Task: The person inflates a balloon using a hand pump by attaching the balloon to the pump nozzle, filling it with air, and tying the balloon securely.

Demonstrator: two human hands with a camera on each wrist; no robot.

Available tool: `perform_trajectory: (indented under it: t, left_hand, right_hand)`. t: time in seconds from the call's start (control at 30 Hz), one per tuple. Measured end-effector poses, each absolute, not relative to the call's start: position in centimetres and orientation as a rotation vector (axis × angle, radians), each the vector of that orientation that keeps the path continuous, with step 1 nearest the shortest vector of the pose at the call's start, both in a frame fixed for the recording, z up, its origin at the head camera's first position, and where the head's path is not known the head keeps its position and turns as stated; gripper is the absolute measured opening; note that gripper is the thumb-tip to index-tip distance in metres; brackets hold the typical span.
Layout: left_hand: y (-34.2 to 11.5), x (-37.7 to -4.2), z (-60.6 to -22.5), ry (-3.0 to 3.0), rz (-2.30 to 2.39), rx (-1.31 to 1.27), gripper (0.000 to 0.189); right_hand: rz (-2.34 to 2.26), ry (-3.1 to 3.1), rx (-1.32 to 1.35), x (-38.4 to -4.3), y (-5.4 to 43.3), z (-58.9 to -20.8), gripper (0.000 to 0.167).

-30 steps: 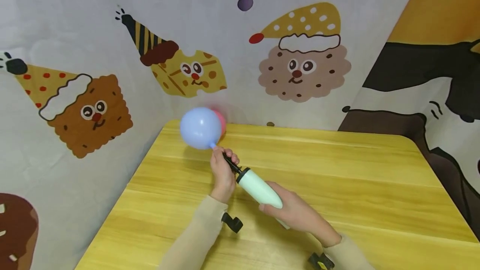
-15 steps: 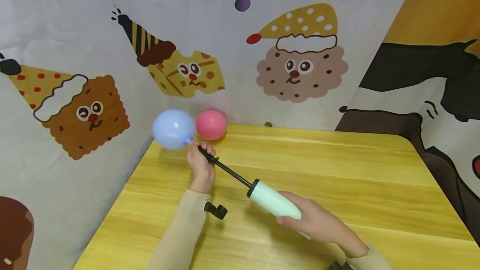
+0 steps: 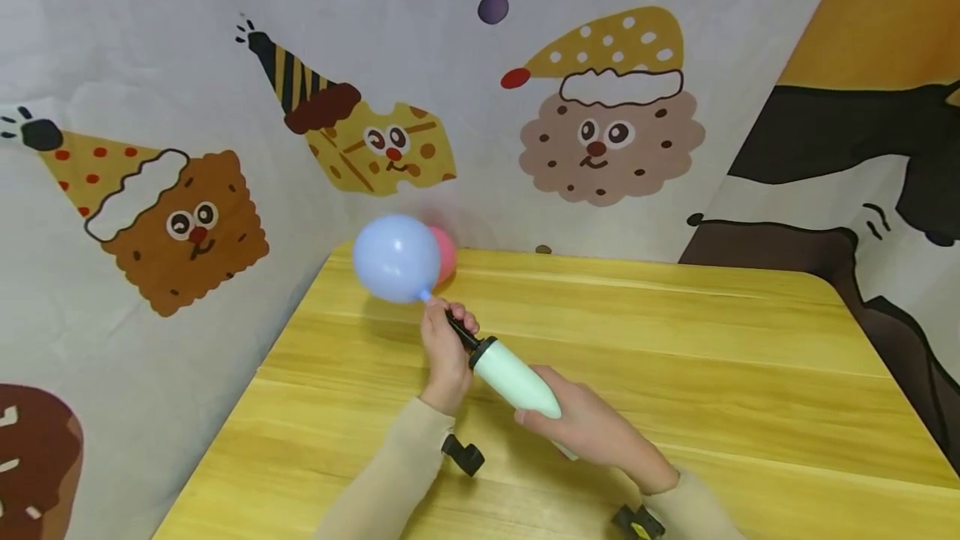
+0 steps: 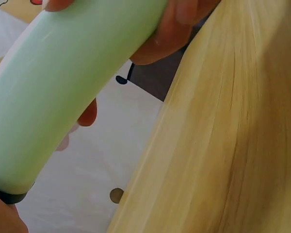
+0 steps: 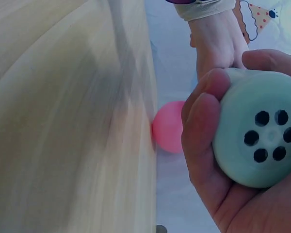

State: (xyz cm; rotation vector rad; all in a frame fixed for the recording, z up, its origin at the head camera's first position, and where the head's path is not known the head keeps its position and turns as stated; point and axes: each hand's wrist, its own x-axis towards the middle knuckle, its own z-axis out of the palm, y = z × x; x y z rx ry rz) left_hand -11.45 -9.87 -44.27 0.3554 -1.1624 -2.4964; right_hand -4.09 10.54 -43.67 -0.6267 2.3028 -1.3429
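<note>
A blue balloon (image 3: 396, 258), round and inflated, sits on the tip of a mint-green hand balloon pump (image 3: 517, 377). My left hand (image 3: 446, 355) grips the pump's black nozzle end, with the thumb at the balloon's neck. Further back, my right hand (image 3: 596, 427) wraps round the green barrel. The barrel is pushed up close to the left hand, so little of the black rod shows. In the right wrist view, the pump's round end (image 5: 271, 136) with several dark holes faces the camera, fingers curled round its side.
A smaller pink balloon (image 3: 447, 255) lies at the back edge of the wooden table (image 3: 675, 340), partly behind the blue one. A cloth printed with cartoon food (image 3: 480, 215) hangs right behind the table and along its left side.
Half a second ago the barrel was drawn back with the long black rod exposed; now it is pushed forward again. Both hands came closer together, and the blue balloon moved right, covering part of the pink one.
</note>
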Motion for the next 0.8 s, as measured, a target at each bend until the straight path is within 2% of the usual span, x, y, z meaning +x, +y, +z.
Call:
perform_trajectory:
  t: [0.17,0.5,0.8]
  left_hand:
    - [-10.4,-11.9,-44.6,-1.156,-2.508,0.359,0.033]
    - [-14.0,-12.9,-44.2,-1.009,-2.450,0.426,0.035]
    - [-11.2,-11.8,-44.3,-1.055,-2.452,0.382,0.034]
  right_hand:
    - [-1.381,2.266,-0.630,-3.5,11.0,-43.8,0.062]
    - [-1.305,2.251,-0.750,-2.3,15.4,-44.2,0.054]
    - [-1.243,2.351,-0.662,-3.3,13.0,-44.3,0.059]
